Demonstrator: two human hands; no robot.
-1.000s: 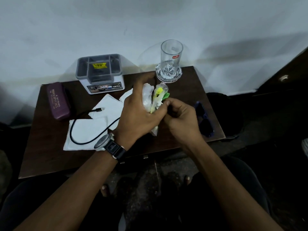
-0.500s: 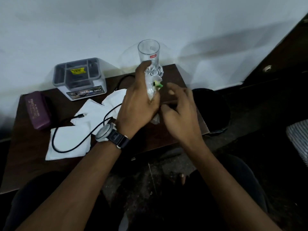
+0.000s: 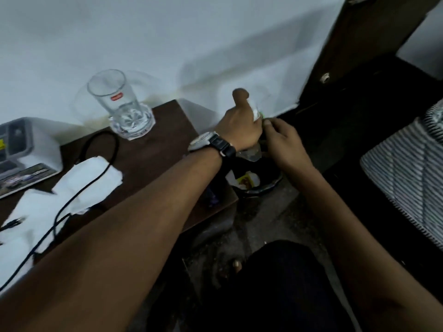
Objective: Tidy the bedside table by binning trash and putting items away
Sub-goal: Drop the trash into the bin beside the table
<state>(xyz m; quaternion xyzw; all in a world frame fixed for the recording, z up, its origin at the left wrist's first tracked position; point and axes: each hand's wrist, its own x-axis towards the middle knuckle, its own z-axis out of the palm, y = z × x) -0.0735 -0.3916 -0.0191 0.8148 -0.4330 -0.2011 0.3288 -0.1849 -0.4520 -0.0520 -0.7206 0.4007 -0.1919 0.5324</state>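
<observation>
Mid binning step. Gripping a wad of tissue and wrappers [image 3: 256, 113] tight in the left hand [image 3: 239, 130], right above the black bin [image 3: 269, 186] at 3 o'clock of the bedside table [image 3: 155, 154]. Touching it with the right hand [image 3: 285, 142] too, can't tell if pinching. Probably just needs letting go. Spotted in the bin: a yellow-printed wrapper [image 3: 247, 180]. Drinking glass [image 3: 119, 104] at 10 o'clock looks empty.

Plain white wall [image 3: 167, 32], dark wooden panel [image 3: 359, 44] at right (striped fabric [image 3: 407, 176] below it), gritty floor [image 3: 263, 224], dim light

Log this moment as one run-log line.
step: binning trash | left hand: grips trash bundle above bin | right hand: at bundle | tissues, cable: on table
</observation>
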